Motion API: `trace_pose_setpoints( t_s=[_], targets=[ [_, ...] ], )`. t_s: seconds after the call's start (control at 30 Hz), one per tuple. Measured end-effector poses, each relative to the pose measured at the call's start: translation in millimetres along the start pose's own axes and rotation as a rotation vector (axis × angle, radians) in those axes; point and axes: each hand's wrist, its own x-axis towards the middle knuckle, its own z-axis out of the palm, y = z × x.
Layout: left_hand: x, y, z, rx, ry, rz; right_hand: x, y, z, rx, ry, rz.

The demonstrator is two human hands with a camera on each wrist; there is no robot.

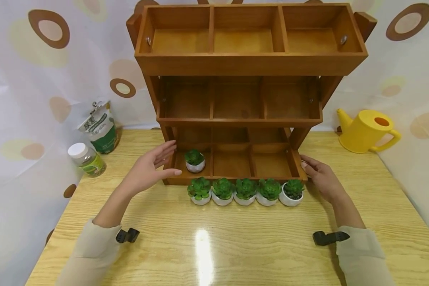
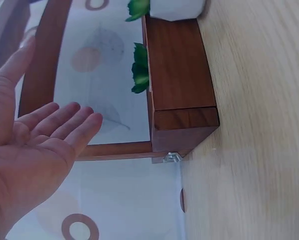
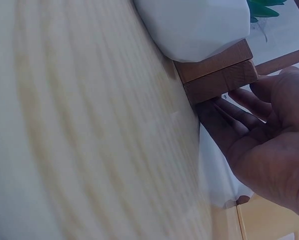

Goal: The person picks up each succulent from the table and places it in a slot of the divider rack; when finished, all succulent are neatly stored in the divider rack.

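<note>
A brown wooden three-tier shelf (image 1: pixel 252 65) stands at the table's back, each tier divided into compartments. One potted succulent (image 1: pixel 195 161) in a white faceted pot sits in the bottom tier's left compartment. Just left of it is my left hand (image 1: pixel 151 169), fingers extended and thumb apart, holding nothing. The left wrist view shows its open palm beside the shelf's corner (image 2: pixel 187 120). My right hand (image 1: pixel 319 176) touches the bottom tier's right end; its fingers (image 3: pixel 224 122) rest against the wood. Along the shelf's front several potted succulents (image 1: pixel 246 192) stand in a row.
A yellow watering can (image 1: pixel 364 133) stands at the back right. At the back left are a clipped green and white pouch (image 1: pixel 101 131) and a white-lidded jar (image 1: pixel 89 161). The wooden table (image 1: pixel 257 246) extends in front, and a patterned curtain-like backdrop (image 1: pixel 18 107) hangs behind.
</note>
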Motion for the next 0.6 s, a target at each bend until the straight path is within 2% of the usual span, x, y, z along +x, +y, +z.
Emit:
trace_pose_setpoints(
  t_s=[0.27,0.6],
  targets=[
    [-17.4,-1.5,6.7,-0.033,-0.020,-0.023,-1,-3,0,0.007,-0.002,0.007],
    [-36.0,-9.4,27.6,-0.124,-0.077,-0.021,-2,-1,1,-0.002,0.004,-0.002]
  ],
)
